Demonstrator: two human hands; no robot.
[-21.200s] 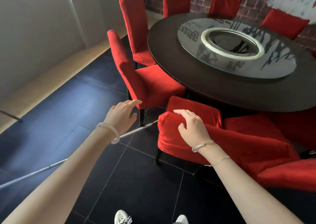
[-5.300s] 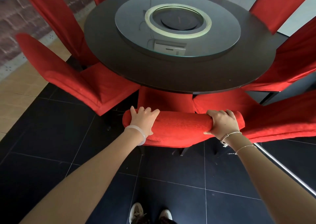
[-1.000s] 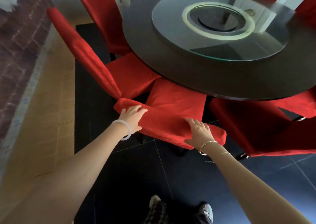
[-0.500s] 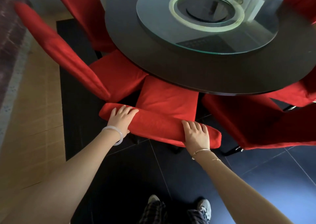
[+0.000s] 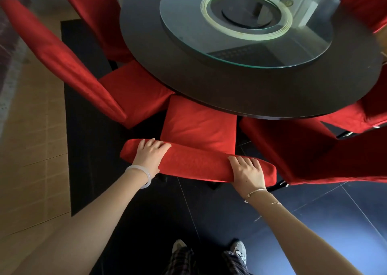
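No legible text, label, brand or number logged on the round table (image 5: 230,90), the glass turntable (image 5: 186,31) at its centre or the red chair (image 5: 199,165) at its near edge; a faint pale mark (image 5: 258,217) on the floor nearer than the table is possibly lettering, unreadable.

Both hands (image 5: 150,153) (image 5: 247,171) palm-down, fingers curled, arms outstretched.

Both arms are bare up to the near edge of the view. Just behind the left grip (image 5: 150,155), a thick, milky-white bangle (image 5: 141,175) circles the wrist. Behind the right grip (image 5: 248,175) are a thin metal bangle (image 5: 254,192) and, nearer, a fine chain bracelet (image 5: 275,203). Dark checked trousers (image 5: 182,260) end at pale sneakers (image 5: 238,249).
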